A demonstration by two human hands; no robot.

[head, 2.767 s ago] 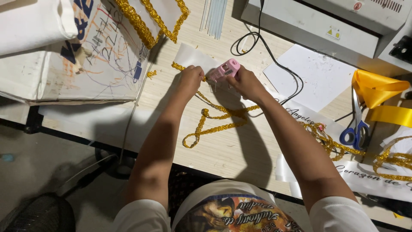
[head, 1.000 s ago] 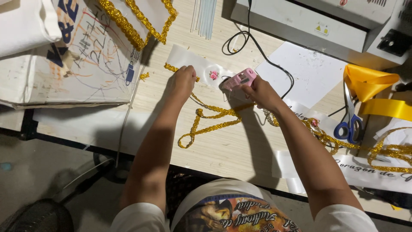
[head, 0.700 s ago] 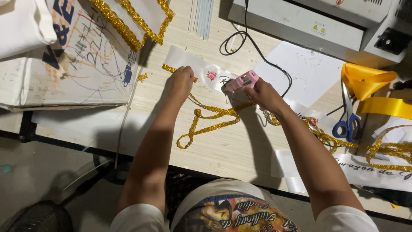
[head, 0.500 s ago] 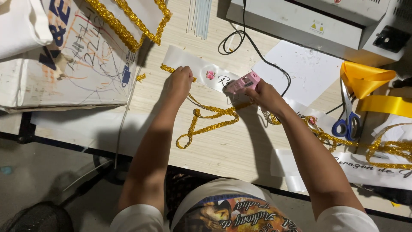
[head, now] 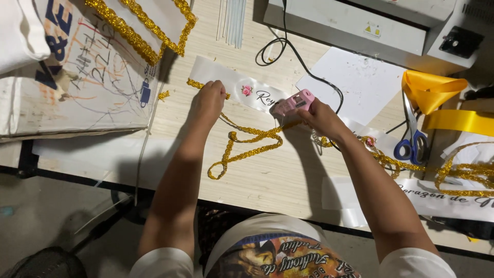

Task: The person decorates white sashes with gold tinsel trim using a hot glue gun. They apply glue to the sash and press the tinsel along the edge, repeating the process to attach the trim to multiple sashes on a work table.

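White ribbon [head: 234, 85] and gold glitter trim [head: 247, 146] lie on the wooden counter [head: 288, 175] under both hands.

Left hand [head: 208, 100] presses down on the ribbon's near edge, fingers curled onto the trim's end where it meets the ribbon. Right hand [head: 321, 116] grips a pink glue gun [head: 293, 102], fingers wrapped closed round its body, nozzle pointing left just above the ribbon's printed end. The trim runs from under the left hand in loops toward the person, then off to the right. A black cord [head: 288, 51] snakes behind the gun; blue-handled scissors [head: 411, 139] and yellow ribbon [head: 432, 92] sit well to the right.
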